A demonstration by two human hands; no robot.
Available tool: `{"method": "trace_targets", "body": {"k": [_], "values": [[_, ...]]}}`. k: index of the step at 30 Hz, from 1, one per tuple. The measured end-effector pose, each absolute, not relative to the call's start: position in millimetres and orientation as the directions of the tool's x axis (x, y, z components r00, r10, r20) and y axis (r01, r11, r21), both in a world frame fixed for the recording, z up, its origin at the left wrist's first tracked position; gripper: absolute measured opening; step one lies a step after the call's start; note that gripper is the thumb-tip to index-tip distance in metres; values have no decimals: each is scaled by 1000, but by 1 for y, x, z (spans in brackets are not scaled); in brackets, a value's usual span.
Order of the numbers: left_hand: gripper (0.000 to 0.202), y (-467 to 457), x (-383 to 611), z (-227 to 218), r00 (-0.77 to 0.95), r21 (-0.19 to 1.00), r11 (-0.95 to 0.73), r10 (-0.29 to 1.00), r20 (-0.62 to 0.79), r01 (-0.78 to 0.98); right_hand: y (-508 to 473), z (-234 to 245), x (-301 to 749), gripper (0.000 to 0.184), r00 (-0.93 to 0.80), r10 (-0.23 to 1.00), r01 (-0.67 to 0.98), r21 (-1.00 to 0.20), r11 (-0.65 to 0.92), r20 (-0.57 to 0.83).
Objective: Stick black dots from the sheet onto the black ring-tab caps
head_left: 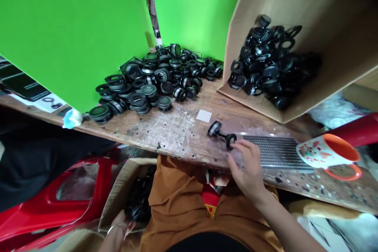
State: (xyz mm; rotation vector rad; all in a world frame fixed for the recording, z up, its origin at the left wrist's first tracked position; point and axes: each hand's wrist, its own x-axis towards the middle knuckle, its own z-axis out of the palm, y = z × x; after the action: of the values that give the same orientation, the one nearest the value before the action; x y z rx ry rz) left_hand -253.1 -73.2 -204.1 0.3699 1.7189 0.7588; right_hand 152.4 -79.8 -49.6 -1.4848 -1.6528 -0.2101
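A black part with two round ends joined by a thin stem [214, 129] lies on the wooden table in front of me. My right hand [247, 165] is at its nearer end, fingertips touching the small disc, with the thumb apart below. Under that hand lies a sheet with rows of small dark dots [273, 151]. My left hand [118, 224], with a bracelet at the wrist, reaches down to a cardboard box [113, 201] beside my leg. Black parts [141, 197] fill this box. The left fingers are blurred and partly hidden among them.
A heap of black round parts [147, 90] lies against the green panel [73, 27]. More black parts [265, 67] sit in a tipped cardboard box [307, 15]. A small white square [204, 116] and an orange-and-white mug [315, 153] are on the table. A red chair [38, 220] stands left.
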Motion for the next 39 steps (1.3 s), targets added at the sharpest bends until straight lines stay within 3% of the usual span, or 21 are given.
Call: {"method": "trace_targets", "body": {"k": [2, 4, 8, 10, 12, 14, 18, 21, 23, 24, 27, 33, 39], "values": [[31, -58, -248, -193, -383, 665, 722, 569, -728, -191, -65, -54, 167, 48, 146, 765, 905, -398, 153, 627], [27, -40, -238, -174, -383, 756, 617, 659, -648, -217, -50, -61, 177, 59, 136, 838, 908, -405, 108, 529], [18, -17, -201, -113, -342, 912, 368, 846, -410, -183, -40, -60, 175, 43, 125, 902, 825, -549, 137, 412], [26, -20, -172, -76, -184, 972, 215, 956, -230, -99, -51, -48, 164, 38, 154, 924, 720, -680, 137, 349], [38, -28, -139, -43, 50, 990, 130, 991, -127, -51, -69, -32, 150, 35, 108, 980, 540, -838, 81, 164], [50, -39, -106, -21, 229, 992, 58, 973, -31, -115, -89, -18, 136, 30, -20, 998, 332, -942, -46, -56], [54, -59, -54, -14, 500, 980, 157, 863, -78, -119, -115, -10, 134, 27, -177, 958, 138, -970, -202, -225], [55, -66, -35, -21, 433, 941, 299, 878, -206, -157, -118, -21, 168, 40, -83, 969, 138, -966, -219, -231], [56, -65, -30, -22, 341, 911, 352, 901, -268, -216, -113, -32, 199, 34, 121, 986, 342, -928, -149, -113], [57, -63, -29, -21, 303, 900, 363, 909, -286, -239, -109, -38, 213, 26, 215, 977, 500, -860, -102, 9], [61, -55, -29, -16, 245, 895, 363, 921, -302, -261, -95, -52, 243, 13, 225, 946, 775, -631, -30, 232], [64, -51, -28, -16, 179, 950, 251, 959, -219, -185, -76, -60, 250, 17, 82, 989, 912, -410, -26, 121], [65, -51, -27, -23, 92, 975, 153, 986, -140, -159, -70, -59, 252, 12, 78, 995, 945, -323, -56, 56]]}}
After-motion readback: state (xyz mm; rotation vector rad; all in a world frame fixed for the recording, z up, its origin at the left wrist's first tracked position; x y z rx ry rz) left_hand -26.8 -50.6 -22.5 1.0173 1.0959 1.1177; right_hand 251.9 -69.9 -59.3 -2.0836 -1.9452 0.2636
